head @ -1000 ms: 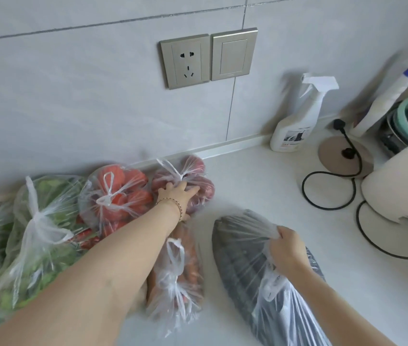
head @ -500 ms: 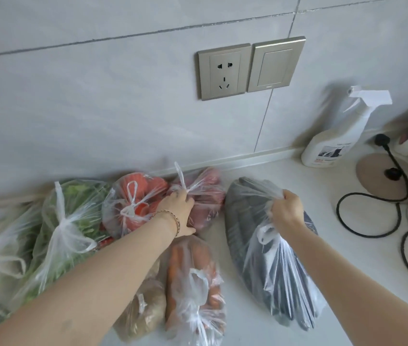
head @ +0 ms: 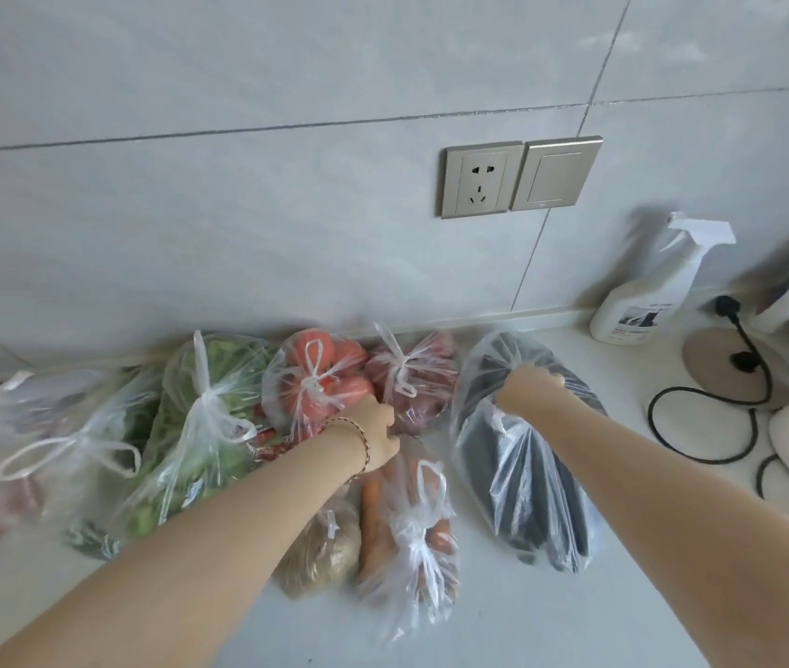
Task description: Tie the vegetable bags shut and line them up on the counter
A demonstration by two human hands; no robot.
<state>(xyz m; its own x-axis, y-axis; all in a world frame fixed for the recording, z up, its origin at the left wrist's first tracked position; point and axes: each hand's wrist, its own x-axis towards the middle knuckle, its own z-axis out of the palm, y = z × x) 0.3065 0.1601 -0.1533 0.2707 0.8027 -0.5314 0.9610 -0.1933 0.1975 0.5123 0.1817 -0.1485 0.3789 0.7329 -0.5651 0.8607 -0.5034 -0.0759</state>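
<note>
Several knotted bags crowd the back edge of the surface: the greens bag point(head: 204, 417), the tomato bag point(head: 320, 378) and the purple-red bag point(head: 421, 378) stand in a row against the wall. The carrot bag point(head: 407, 523) and potato bag point(head: 325, 556) lie in front of that row. The right hand point(head: 530, 385) grips bunched plastic high on the dark bag point(head: 527, 474), which sits just beside the purple-red bag. Its long axis runs from the back edge toward the front edge, leaning slightly right, so it points out of the row rather than along it. The left hand point(head: 375, 433) rests between the tomato and purple-red bags; whether it pinches plastic I cannot tell. The right hand is plainly the nearer one to finish seating the dark bag. Bare surface point(head: 527, 619) lies to its right, before the cord point(head: 701, 426) and spray bottle point(head: 648, 301).
</note>
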